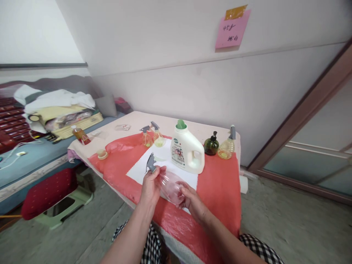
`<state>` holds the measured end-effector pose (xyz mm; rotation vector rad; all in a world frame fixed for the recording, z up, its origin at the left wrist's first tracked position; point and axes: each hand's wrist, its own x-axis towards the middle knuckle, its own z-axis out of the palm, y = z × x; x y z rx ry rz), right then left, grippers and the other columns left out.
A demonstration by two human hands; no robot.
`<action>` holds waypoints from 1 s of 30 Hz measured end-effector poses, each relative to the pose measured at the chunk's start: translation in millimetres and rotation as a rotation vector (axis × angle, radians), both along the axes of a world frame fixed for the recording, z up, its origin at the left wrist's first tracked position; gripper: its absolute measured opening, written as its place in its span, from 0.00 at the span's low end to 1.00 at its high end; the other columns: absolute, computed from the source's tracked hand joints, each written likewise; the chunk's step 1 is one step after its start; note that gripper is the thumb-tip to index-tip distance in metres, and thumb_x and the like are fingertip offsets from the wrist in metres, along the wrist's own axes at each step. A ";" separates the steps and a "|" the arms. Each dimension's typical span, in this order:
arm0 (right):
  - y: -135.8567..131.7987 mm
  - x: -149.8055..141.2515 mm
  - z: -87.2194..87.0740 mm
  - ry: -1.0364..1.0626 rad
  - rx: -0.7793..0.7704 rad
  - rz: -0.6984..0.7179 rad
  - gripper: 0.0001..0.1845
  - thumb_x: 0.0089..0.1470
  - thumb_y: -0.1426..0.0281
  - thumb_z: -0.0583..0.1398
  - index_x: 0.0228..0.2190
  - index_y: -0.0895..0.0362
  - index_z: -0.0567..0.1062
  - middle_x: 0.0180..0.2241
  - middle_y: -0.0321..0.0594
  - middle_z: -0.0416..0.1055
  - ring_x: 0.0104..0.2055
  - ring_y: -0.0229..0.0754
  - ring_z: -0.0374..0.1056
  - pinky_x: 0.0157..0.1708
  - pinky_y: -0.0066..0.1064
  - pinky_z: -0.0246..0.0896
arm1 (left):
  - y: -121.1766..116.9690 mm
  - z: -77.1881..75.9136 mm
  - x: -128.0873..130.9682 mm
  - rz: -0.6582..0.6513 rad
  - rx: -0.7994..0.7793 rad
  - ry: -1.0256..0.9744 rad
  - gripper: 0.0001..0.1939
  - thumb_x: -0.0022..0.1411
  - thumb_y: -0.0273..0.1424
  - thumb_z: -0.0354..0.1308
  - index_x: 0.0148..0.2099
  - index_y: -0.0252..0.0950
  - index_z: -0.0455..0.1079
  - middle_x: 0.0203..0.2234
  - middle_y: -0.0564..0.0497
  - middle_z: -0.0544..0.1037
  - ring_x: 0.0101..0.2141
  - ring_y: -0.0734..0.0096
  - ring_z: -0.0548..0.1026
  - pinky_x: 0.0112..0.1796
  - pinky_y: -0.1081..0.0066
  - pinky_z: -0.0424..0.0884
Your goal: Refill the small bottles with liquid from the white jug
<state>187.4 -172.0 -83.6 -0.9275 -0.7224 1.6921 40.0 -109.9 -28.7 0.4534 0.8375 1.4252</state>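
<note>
Centrally, in the lower middle of the frame, a clear pinkish spray bottle (169,186) is held aslant by both hands, its grey spray head (150,163) toward the upper left and its base toward the lower right. The left hand (152,182) grips the neck, thumb just below the spray head; the right hand (190,200) is curled about the base, fingers partly wrapped around it. Behind the bottle, near the centre, I see a white jug (188,154) standing upright, with a green spout (180,124) in its mouth and its handle to the right. Beneath lies a white sheet (140,167), spread over red plastic (220,190) that covers much of the tabletop (134,118). Left of the jug, two spray bottles (158,140) stand side by side, each with a little yellowish liquid; right of it, a dark green pump bottle (211,146) stands just beside another spray bottle (226,147). A round tub (102,154) sits at the left of the plastic. Upper right, a pink note (232,31) is taped to the wall (170,44).
</note>
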 end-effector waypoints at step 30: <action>2.3 77.6 27.6 -0.737 0.423 -0.892 0.41 0.42 0.62 0.68 0.56 0.47 0.59 0.56 0.43 0.62 0.58 0.54 0.59 0.58 0.50 0.54 | -18.0 -2.6 23.5 -0.354 0.301 0.448 0.30 0.43 0.28 0.73 0.50 0.38 0.73 0.50 0.39 0.73 0.51 0.52 0.70 0.49 0.63 0.65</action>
